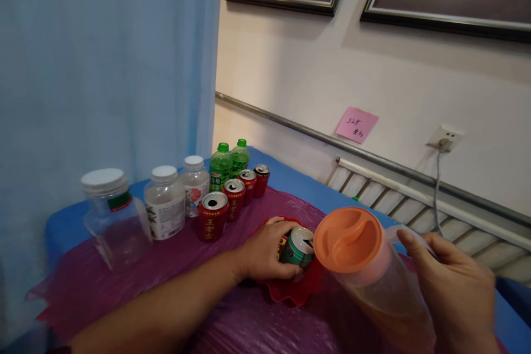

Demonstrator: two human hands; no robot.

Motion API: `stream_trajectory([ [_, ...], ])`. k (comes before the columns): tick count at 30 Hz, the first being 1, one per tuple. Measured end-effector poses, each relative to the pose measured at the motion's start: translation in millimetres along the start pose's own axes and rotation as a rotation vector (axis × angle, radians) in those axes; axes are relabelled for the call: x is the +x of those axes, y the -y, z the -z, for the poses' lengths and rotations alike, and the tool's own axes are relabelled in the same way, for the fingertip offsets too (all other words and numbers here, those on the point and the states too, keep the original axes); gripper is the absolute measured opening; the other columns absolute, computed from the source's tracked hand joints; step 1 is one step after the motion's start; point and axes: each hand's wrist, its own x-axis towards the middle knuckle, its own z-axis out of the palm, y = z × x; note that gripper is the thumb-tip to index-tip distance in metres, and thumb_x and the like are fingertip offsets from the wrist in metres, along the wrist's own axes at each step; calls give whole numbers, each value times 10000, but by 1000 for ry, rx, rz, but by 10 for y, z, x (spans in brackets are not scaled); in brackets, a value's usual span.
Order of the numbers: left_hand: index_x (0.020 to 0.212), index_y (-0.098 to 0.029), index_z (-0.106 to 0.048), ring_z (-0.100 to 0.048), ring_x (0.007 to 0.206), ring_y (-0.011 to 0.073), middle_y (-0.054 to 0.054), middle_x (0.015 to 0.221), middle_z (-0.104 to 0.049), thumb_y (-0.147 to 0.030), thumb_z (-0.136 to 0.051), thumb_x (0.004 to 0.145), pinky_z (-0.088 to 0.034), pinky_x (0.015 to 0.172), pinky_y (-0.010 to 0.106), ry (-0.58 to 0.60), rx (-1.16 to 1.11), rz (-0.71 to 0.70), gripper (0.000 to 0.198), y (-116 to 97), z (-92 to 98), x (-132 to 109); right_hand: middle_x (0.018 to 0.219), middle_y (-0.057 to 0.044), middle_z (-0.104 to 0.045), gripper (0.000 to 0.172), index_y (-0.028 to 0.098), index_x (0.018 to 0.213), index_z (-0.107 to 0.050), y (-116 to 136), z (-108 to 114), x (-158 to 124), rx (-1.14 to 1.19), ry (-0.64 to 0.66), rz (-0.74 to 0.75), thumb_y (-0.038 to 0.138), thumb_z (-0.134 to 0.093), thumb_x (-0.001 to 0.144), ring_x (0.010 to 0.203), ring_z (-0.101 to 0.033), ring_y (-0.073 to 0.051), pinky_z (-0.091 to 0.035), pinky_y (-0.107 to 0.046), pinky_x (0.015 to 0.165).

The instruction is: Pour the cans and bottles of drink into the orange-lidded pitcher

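Observation:
A green can point(299, 248) with an open top stands in a red scalloped dish point(290, 292). My left hand point(269, 251) is wrapped round its left side. In my right hand point(450, 282) is the handle of a clear pitcher point(390, 310) with an orange lid point(349, 239). The pitcher is tilted to the left, its lid close beside the can's top. Liquid shows inside the pitcher. No stream between pitcher and can can be made out.
Red cans point(213, 220) stand in a row behind my left forearm, beside clear jars point(165, 210) with white lids and green bottles point(220, 166). Purple plastic point(236, 318) covers part of the blue surface point(298, 180). A radiator point(381, 196) lines the wall.

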Motion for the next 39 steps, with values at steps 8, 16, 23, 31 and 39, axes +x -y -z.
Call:
stream_trajectory([
  [8,1194,-239,-632,-613,1102,270,17,1169,-701,-301,-855,570,-364,1077,405,-2,1,-2,666,9,3,-9,546,48,-339,526,211,568,-559,26,10,-16,9,5,18,705,-637,730,563,-379,-133,-296,-258,494],
  [16,1192,-243,-632,-623,1091,258,15,1173,-705,-287,-851,573,-338,1105,415,11,-16,0,658,3,7,3,543,46,-362,531,214,574,-568,10,5,-10,0,10,6,721,-636,719,567,-395,-137,-307,-255,492],
  [23,1198,-241,-628,-625,1096,269,10,1156,-708,-315,-859,579,-306,1142,434,13,4,3,665,-16,12,-6,551,49,-344,532,212,576,-556,3,-1,-21,2,16,2,716,-634,727,570,-382,-133,-302,-255,504],
  [31,1205,-251,-619,-622,1113,284,17,1170,-711,-351,-849,598,-325,1144,441,16,12,-15,657,-4,17,-13,565,47,-378,503,211,633,-612,51,3,-52,3,0,16,700,-622,750,595,-406,-146,-316,-255,527],
  [39,1193,-239,-626,-619,1093,274,17,1152,-703,-329,-848,579,-360,1111,420,15,18,-1,660,-10,21,-3,547,46,-348,500,210,570,-559,75,4,-50,7,-7,21,669,-633,755,568,-399,-137,-293,-259,504],
])
